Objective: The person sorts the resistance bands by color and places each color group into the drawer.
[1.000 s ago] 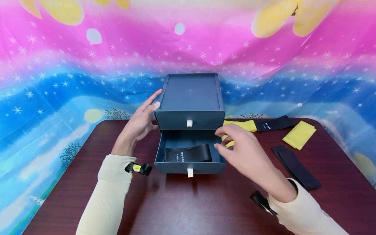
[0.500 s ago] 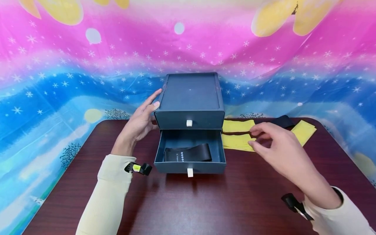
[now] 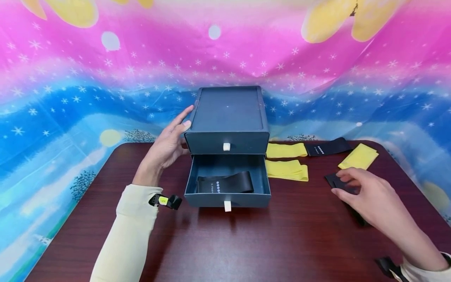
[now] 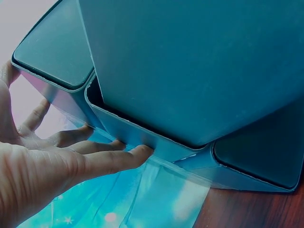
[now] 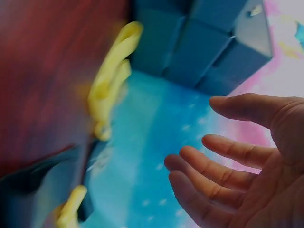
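Note:
A dark blue-grey two-drawer box [image 3: 229,109] stands at the back middle of the table. Its lower drawer [image 3: 248,201] is pulled out, and a folded black resistance band [image 3: 225,183] with white print lies inside. My left hand [image 3: 167,145] rests with extended fingers against the box's left side; the left wrist view shows the fingertips [image 4: 142,151] at the wall. Over another black band [image 3: 332,180] at the right hovers my right hand [image 3: 370,192], hiding part of it. Its fingers are loosely bent with nothing between them, as the right wrist view shows.
Two yellow bands [image 3: 287,150] lie right of the box, one in front of the other. Farther right are a black printed band [image 3: 331,147] and a folded yellow band [image 3: 359,156]. A patterned cloth [image 3: 141,70] hangs behind the table [image 3: 225,246].
My right hand has moved from the open drawer's right edge, past the yellow bands, to the black band at the right. The left hand and box have stayed in place.

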